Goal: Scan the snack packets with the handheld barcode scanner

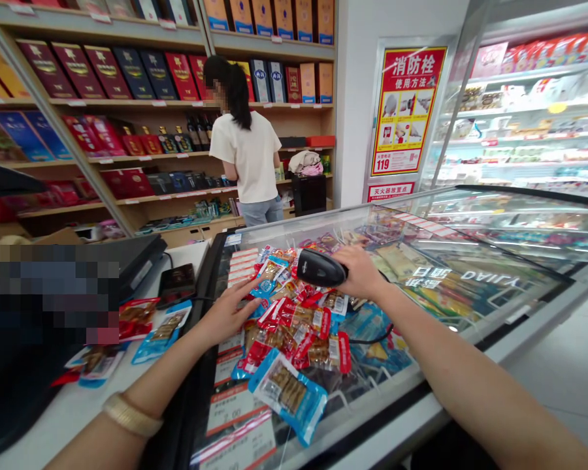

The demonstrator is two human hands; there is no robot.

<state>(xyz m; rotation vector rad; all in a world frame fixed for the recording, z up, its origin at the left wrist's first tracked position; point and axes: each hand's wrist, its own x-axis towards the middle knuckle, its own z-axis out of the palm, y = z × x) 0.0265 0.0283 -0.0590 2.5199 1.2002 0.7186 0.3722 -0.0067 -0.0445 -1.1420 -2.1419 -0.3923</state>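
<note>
flat, glossy red-and-blue plastic snack packets [294,333] are lying heaped at frame centre, probably light, soft and slippery, best pinched at their sealed ends. your left hand [232,311] is resting uncurled against them; your right hand [361,271] is gripping a black plastic handheld scanner [320,268].

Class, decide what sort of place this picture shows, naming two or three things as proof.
Most likely a shop: shelves carry rows of boxed goods, a glass-topped display case holds packaged stock, and the right hand grips a handheld scanner above small packets.
</note>
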